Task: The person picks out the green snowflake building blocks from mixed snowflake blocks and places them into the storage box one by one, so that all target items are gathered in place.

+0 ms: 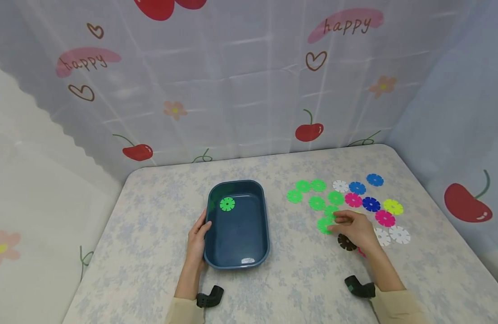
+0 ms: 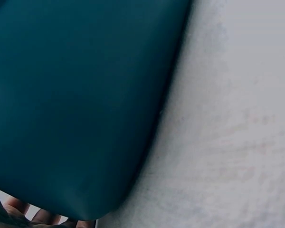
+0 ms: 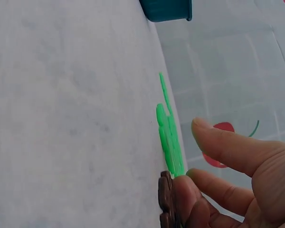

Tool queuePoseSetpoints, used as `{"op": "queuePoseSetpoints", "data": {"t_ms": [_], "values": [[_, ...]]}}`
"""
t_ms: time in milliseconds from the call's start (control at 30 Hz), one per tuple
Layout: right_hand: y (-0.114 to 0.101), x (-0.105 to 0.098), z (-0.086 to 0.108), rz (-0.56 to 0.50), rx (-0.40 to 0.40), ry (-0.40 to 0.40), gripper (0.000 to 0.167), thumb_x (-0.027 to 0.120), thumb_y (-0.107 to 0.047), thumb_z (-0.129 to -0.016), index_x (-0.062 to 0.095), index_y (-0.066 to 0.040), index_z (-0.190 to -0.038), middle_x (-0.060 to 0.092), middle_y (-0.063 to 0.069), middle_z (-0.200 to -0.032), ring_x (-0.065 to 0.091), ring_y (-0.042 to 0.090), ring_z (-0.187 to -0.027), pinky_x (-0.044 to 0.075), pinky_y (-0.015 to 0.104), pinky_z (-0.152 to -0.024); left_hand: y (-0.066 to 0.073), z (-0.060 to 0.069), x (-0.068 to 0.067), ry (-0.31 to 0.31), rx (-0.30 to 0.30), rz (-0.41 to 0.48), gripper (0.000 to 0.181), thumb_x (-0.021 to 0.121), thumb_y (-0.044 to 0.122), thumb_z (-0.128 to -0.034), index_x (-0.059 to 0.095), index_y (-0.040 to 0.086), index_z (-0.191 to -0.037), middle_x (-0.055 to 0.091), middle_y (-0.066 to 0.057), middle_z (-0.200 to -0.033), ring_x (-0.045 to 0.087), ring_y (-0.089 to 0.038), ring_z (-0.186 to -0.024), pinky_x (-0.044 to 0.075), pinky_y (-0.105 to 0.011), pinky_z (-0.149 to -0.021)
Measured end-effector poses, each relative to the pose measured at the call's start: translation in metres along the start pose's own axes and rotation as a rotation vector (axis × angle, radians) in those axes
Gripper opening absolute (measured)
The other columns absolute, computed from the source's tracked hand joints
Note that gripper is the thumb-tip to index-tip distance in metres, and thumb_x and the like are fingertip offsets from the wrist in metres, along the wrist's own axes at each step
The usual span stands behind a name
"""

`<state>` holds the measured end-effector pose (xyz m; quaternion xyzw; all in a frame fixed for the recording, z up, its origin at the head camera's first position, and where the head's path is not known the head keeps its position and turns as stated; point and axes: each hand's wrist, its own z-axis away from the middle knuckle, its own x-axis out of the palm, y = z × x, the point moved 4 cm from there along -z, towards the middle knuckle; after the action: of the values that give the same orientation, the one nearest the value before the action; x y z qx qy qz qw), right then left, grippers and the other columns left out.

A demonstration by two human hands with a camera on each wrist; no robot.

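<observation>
- Left hand (image 1: 196,238): curled round the left side of the blue tray (image 1: 241,236), thumb laid over the rim, fingers outside/under the wall.
- Right hand (image 1: 357,230): reached out over the disc spread, thumb and index finger held apart, other fingers bent. Fingertips placed right at the nearest green disc (image 1: 324,225); whether it is touched cannot be told.
- Brown disc (image 1: 347,242): seen just below the right hand, beside its fingers in the right wrist view.
- Another green disc (image 1: 331,211) is partly covered by the right fingertips; five more are scattered just beyond.
- Tray: set upright on the table (image 1: 151,220), well apart from the spread. One green disc (image 1: 227,204) is contained in it, toward the far left.
- Right part of the spread: white, blue, pink and yellow discs (image 1: 393,207); some are partly hidden by the right hand.
- Black devices worn at both wrists, next to beige sleeves (image 1: 396,303).
- Table covered in pale floral cloth, backed by a curtain (image 1: 241,112) printed with cherries, hearts and "happy".
</observation>
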<state>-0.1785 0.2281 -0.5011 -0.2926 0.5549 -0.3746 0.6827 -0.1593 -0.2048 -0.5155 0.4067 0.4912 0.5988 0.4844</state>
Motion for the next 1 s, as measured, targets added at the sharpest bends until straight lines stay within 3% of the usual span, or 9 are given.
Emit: {"op": "queuePoseSetpoints", "data": {"t_ms": [167, 433, 1000], "values": [[-0.003, 0.005, 0.002, 0.052, 0.013, 0.019, 0.059, 0.081, -0.029, -0.08, 0.061, 0.003, -0.126, 0.066, 0.023, -0.114, 0.064, 0.034, -0.099, 0.056, 0.033, -0.069, 0.0, 0.001, -0.001, -0.007, -0.001, 0.003, 0.052, 0.048, 0.021, -0.1025, 0.036, 0.02, -0.153, 0.028, 0.0, -0.161, 0.014, -0.021, -0.152, 0.012, -0.05, -0.123], [-0.004, 0.013, 0.002, 0.153, -0.01, 0.031, 0.055, 0.082, -0.025, -0.078, 0.063, -0.001, -0.124, 0.066, 0.017, -0.11, 0.061, 0.029, -0.095, 0.052, 0.033, -0.07, 0.001, 0.002, 0.0, -0.019, 0.003, 0.001, 0.052, 0.048, 0.023, -0.1028, 0.035, 0.022, -0.153, 0.026, 0.001, -0.161, 0.013, -0.02, -0.152, 0.011, -0.05, -0.123], [-0.009, 0.014, 0.005, 0.191, -0.041, 0.051, 0.036, 0.077, -0.017, -0.082, 0.066, -0.001, -0.111, 0.065, 0.016, -0.102, 0.06, 0.025, -0.086, 0.049, 0.034, -0.067, 0.002, 0.004, 0.0, -0.045, 0.024, 0.009, 0.052, 0.046, 0.023, -0.1039, 0.033, 0.021, -0.154, 0.024, 0.001, -0.162, 0.013, -0.021, -0.152, 0.012, -0.048, -0.123]]}}
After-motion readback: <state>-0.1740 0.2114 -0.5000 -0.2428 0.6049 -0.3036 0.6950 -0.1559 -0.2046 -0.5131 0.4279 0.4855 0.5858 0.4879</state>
